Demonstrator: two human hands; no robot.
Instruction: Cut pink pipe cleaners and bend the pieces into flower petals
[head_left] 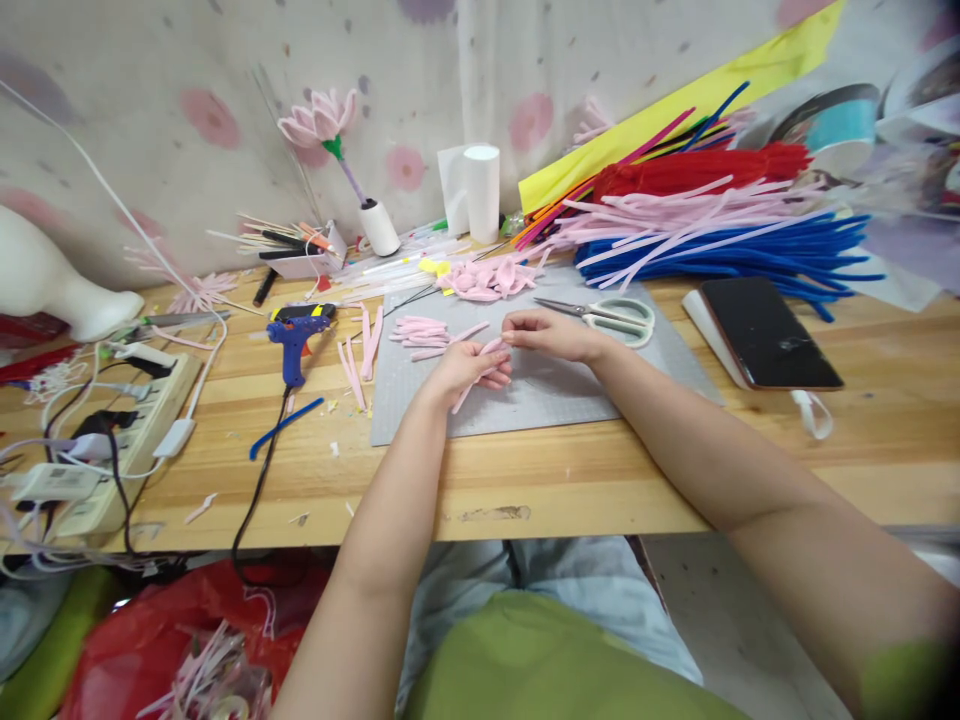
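Observation:
Over the grey cutting mat [540, 400], my left hand [469, 370] is closed around pink pipe cleaners [463, 397], whose ends stick out below the palm. My right hand [547, 335] pinches the upper end of the same pink pieces, its fingertips close to the left hand's. Just left of the hands lies a row of short pink pipe cleaner pieces [420, 332]. Behind them sits a pile of shaped pink petals [491, 278]. Scissors [619, 318] with pale green handles rest beyond my right wrist.
A blue glue gun [296, 345] stands left of the mat, its cord over the table edge. Further left is a power strip [142, 440] with many cables. Bundled blue pipe cleaners [720, 260] and a phone [769, 333] are at right. A pink flower [322, 120] stands behind.

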